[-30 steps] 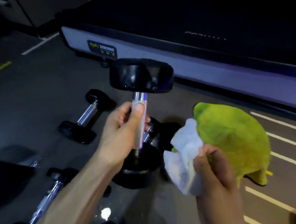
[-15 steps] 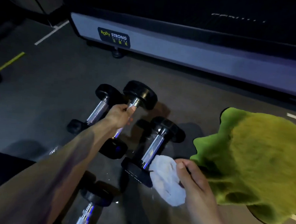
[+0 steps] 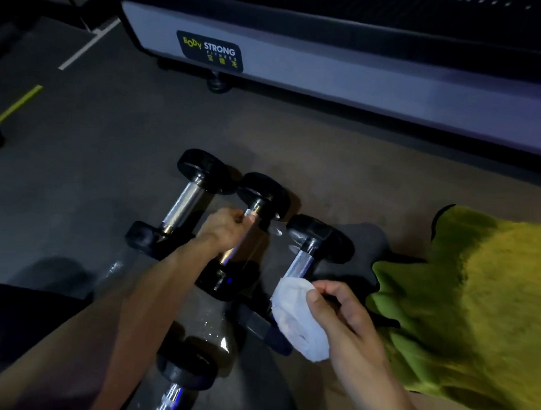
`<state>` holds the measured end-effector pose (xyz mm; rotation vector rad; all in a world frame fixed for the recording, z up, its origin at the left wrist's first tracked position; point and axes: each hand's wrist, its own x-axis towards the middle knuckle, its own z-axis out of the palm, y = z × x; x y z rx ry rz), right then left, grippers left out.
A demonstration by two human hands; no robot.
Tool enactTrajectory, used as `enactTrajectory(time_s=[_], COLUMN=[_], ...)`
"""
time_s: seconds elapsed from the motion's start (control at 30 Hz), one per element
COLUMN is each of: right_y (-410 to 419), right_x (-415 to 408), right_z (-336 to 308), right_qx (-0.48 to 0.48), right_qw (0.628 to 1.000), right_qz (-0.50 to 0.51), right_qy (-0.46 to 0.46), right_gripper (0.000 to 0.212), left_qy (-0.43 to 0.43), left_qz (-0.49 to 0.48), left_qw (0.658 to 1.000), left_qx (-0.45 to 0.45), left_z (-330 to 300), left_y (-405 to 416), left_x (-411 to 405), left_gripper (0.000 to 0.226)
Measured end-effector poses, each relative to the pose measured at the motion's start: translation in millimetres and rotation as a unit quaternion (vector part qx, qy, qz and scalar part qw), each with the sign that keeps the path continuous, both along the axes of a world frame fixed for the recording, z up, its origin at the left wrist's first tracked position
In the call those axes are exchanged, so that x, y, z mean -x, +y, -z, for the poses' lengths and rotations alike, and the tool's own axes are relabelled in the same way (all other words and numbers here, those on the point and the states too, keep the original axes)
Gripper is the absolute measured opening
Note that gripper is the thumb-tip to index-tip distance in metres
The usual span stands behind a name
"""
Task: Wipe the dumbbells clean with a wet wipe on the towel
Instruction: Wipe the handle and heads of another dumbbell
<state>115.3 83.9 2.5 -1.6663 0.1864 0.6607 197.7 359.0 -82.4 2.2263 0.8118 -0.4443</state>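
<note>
Several black dumbbells with chrome handles lie on the dark floor. My left hand (image 3: 226, 230) is closed around the handle of the middle dumbbell (image 3: 263, 193), which rests beside the left dumbbell (image 3: 184, 202). My right hand (image 3: 341, 320) holds a crumpled white wet wipe (image 3: 297, 317) against the near end of the right dumbbell (image 3: 311, 242). A green towel (image 3: 478, 306) lies spread on the floor to the right of that dumbbell. Another dumbbell (image 3: 183, 370) lies near me at the bottom, partly cut off.
A grey machine base (image 3: 334, 72) with a "Body Strong" label runs along the far side, one foot (image 3: 218, 84) on the floor. White and yellow floor lines mark the left. Wet spots glisten on the floor between the dumbbells.
My left hand has lowered the upright dumbbell to the floor between two others. My right hand has brought the wipe down onto the right dumbbell's near end.
</note>
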Motion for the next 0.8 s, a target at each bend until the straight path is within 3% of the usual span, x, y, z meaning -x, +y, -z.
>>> enactTrajectory(time_s=[0.13, 0.2, 0.37, 0.5, 0.8], right_y=[10, 12, 29, 44, 42], right_x=[-15, -22, -32, -30, -19], right_z=[-2, -4, -6, -5, -6], right_qx=[-0.024, -0.033, -0.031, -0.002, 0.071], right_qw=[1.0, 0.999, 0.998, 0.995, 0.987], right_qz=[0.006, 0.014, -0.051, -0.099, -0.138], right_qy=[0.006, 0.008, 0.003, -0.007, -0.048], right_gripper=[0.028, 0.012, 0.012, 0.012, 0.011], left_qy=[-0.136, -0.109, 0.063, 0.075, 0.077], left_qz=[-0.053, -0.072, 0.022, 0.011, 0.057], left_qw=[0.982, 0.974, 0.985, 0.984, 0.986], left_qx=[-0.118, -0.187, -0.157, -0.163, -0.138], left_z=[-38, -46, -27, -5, 19], left_y=[40, 70, 111, 120, 148], left_x=[5, 6, -4, -10, -5], left_gripper=[0.019, 0.025, 0.042, 0.036, 0.048])
